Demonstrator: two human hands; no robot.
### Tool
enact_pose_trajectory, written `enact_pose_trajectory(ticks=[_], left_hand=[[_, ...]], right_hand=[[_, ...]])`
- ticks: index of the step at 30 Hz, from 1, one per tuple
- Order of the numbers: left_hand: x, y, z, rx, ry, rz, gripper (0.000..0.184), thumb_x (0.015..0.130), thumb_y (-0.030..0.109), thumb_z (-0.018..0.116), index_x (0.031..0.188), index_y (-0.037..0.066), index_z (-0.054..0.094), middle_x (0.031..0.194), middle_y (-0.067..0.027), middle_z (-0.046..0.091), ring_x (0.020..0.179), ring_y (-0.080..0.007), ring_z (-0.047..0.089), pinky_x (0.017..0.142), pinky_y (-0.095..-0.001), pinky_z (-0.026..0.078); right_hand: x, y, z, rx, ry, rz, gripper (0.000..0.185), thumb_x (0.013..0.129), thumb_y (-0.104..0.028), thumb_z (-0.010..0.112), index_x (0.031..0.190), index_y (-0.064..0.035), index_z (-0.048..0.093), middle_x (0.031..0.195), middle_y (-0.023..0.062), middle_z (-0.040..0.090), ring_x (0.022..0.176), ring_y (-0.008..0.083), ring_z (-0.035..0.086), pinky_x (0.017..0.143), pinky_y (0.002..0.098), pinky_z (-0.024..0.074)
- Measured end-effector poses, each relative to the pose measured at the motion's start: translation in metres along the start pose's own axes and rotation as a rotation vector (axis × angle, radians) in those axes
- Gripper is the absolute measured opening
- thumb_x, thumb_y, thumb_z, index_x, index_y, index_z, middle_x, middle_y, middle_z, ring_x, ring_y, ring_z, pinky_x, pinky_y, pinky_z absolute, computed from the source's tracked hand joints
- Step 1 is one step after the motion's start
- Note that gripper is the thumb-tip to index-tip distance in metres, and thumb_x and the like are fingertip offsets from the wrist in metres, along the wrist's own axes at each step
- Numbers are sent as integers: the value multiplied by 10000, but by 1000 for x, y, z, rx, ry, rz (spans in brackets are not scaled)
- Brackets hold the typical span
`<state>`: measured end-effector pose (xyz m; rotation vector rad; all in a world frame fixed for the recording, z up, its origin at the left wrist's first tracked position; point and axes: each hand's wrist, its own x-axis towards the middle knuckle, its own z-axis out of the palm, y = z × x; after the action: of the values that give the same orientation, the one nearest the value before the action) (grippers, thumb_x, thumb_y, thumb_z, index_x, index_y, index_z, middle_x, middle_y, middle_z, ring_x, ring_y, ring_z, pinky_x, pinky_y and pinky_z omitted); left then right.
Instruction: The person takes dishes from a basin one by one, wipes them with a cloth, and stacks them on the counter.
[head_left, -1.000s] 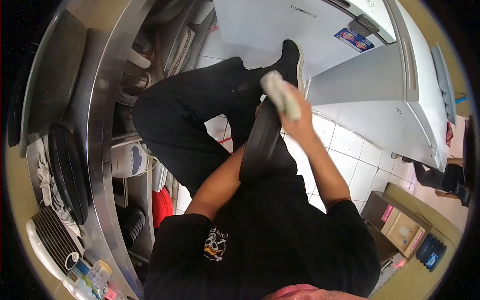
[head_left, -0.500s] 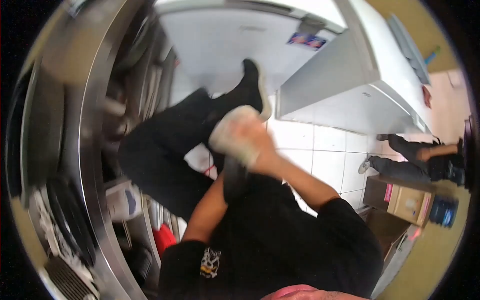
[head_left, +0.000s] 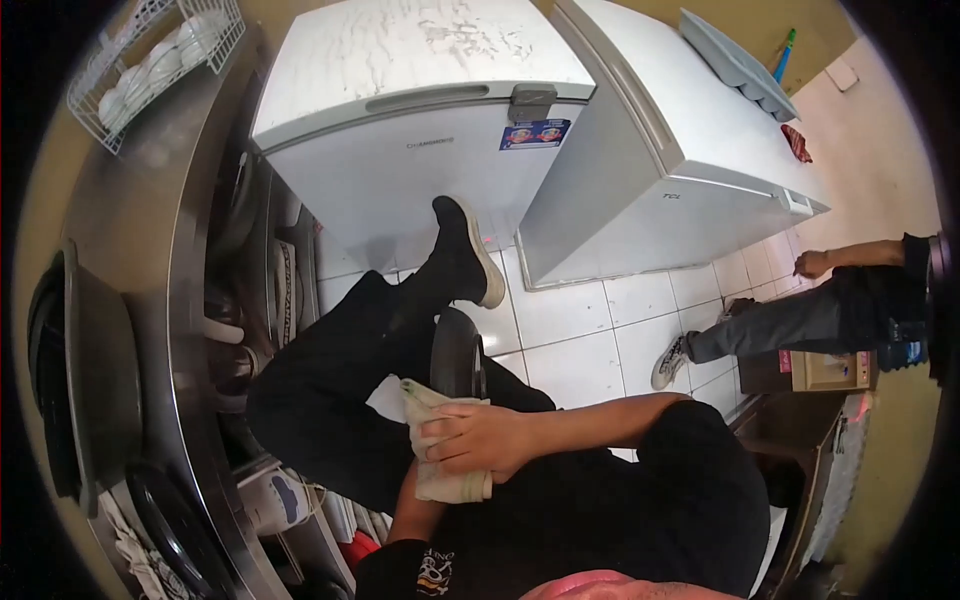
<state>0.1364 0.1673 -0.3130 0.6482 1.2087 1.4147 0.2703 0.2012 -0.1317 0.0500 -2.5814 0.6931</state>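
Observation:
A pale cloth is gripped in my right hand, its fingers bent over it. Beneath and beyond the cloth, a black oblong object rests over my lap, its rounded end pointing away from me. The cloth covers its near end. My left forearm reaches up to the underside of the cloth, and my left hand is hidden behind the cloth and the black object.
Two white freezers stand ahead. A steel counter with a dish rack and a dark basin runs along the left. Another person walks on the tiled floor at right.
My right hand and the cloth have come down to the near end of the black object. The view has tilted up toward the freezer tops, and the other person is closer.

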Motion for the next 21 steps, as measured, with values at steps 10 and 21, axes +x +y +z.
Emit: enact_pose_trajectory(ticks=[10,21], left_hand=[[26,0,23,178,8,100,186,943,225,563,1024,62,601,953,-122,643,928,-228,623,781,-331,473],[52,50,73,597,74,283,280,978,221,519,856,-25,573,679,-113,569,656,-191,549,626,-325,439]], right_hand=[[12,28,-39,105,208,427,384,724,-222,653,1094,-127,609,1174,91,579,1229,363,473,1011,494,345],[-27,81,-26,589,952,914,367,951,-127,561,1301,-36,497,1195,108,611,1064,212,602,908,335,490]])
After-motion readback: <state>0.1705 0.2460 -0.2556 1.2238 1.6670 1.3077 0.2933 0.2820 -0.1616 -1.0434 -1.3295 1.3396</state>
